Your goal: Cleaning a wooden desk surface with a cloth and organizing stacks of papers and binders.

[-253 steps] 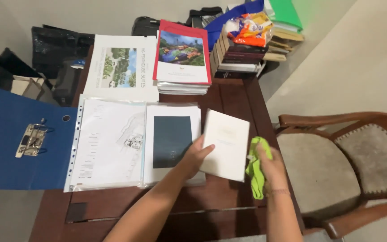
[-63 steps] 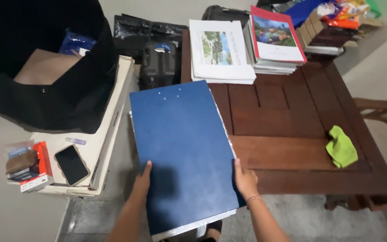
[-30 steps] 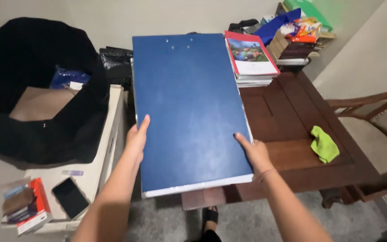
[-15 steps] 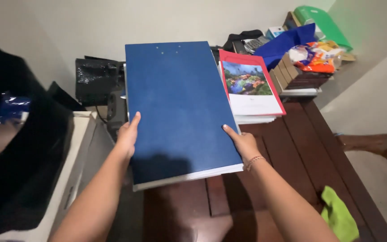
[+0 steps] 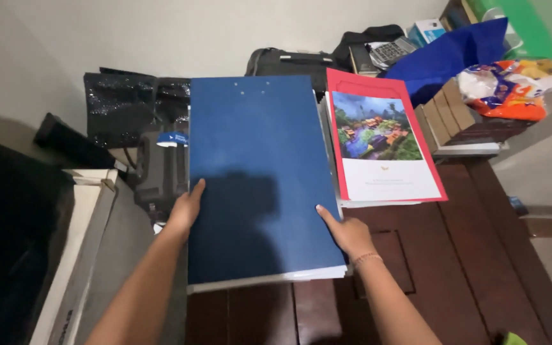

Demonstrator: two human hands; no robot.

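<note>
A large closed blue binder (image 5: pixel 257 172) lies flat over the back left of the dark wooden table (image 5: pixel 467 255). My left hand (image 5: pixel 188 207) grips its left edge. My right hand (image 5: pixel 346 231) holds its right edge near the front corner. White pages show along the binder's front edge. Just to its right lies a stack of papers topped by a red folder with a landscape picture (image 5: pixel 378 137).
Black bags (image 5: pixel 135 121) stand behind and left of the table. Stacked books (image 5: pixel 461 121), a blue bag (image 5: pixel 448 54), a colourful snack packet (image 5: pixel 512 86) and a calculator (image 5: pixel 388 51) crowd the back right. A white box edge (image 5: pixel 84 255) is at the left.
Both hands have carried the binder from over the floor at the left up and onto the table, bringing it down beside the red folder stack. The view has swung toward the wall.
</note>
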